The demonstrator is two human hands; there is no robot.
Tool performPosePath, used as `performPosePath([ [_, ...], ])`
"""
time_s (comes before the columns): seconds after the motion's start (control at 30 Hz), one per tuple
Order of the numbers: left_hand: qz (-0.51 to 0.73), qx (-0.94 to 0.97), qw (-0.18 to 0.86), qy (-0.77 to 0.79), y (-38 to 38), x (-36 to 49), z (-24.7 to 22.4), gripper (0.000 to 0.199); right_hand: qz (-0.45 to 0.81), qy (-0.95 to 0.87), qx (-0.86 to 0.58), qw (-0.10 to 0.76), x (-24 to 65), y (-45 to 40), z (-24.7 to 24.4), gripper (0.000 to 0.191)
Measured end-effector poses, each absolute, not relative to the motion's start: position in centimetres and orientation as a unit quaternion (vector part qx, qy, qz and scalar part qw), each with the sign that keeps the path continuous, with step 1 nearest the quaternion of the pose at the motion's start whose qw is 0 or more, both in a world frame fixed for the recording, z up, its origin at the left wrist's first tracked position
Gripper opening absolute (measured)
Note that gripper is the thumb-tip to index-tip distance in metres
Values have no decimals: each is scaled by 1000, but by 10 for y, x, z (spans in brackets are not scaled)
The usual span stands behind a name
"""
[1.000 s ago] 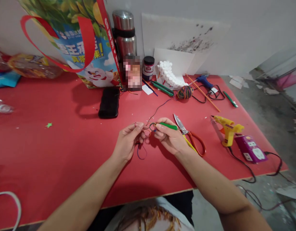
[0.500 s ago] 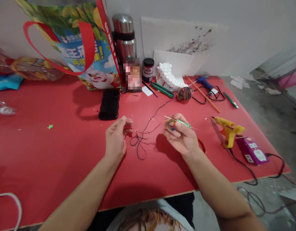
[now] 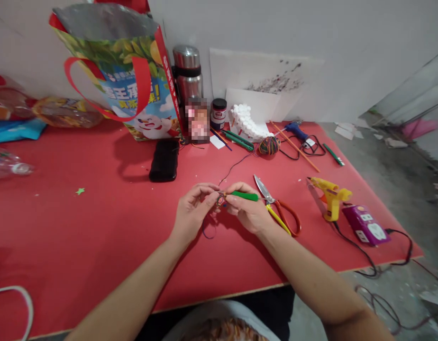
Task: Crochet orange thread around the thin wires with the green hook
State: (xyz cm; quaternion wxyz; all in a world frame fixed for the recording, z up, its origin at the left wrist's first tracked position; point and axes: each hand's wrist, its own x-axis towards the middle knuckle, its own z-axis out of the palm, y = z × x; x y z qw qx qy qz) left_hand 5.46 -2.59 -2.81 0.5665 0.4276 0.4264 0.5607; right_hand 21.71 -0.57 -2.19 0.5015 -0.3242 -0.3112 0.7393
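Observation:
Both hands meet over the middle of the red table. Between the fingers of my right hand is a crochet hook with a green handle, its thin metal end pointing left. My left hand pinches a small looped piece of multicoloured yarn at the hook's tip; the fingers partly hide it. A strand runs from there up to the yarn ball, and a loose loop hangs below the left fingers.
Right of my hands lie scissors, a yellow glue gun and a purple power socket box with cords. Behind stand a black phone-like case, a printed bag, a steel flask, a jar and a green cutter.
My left hand has moved right and taken hold of the yarn piece. My right hand has come left with the crochet hook, uncovering the scissors. The view has shifted slightly.

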Motion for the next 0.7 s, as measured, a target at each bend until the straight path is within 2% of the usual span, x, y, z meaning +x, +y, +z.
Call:
performPosePath([
  [0.17, 541, 443, 577, 421, -29, 59, -25, 17, 719, -309, -322, 533, 224, -1, -15, 25],
  [0.37, 522, 486, 546, 439, -26, 58, -24, 16, 728, -305, -323, 523, 224, 2, -15, 28],
  [0.7, 533, 355, 635, 432, -21, 53, -32, 32, 705, -359, -343, 507, 218, -2, -29, 18],
])
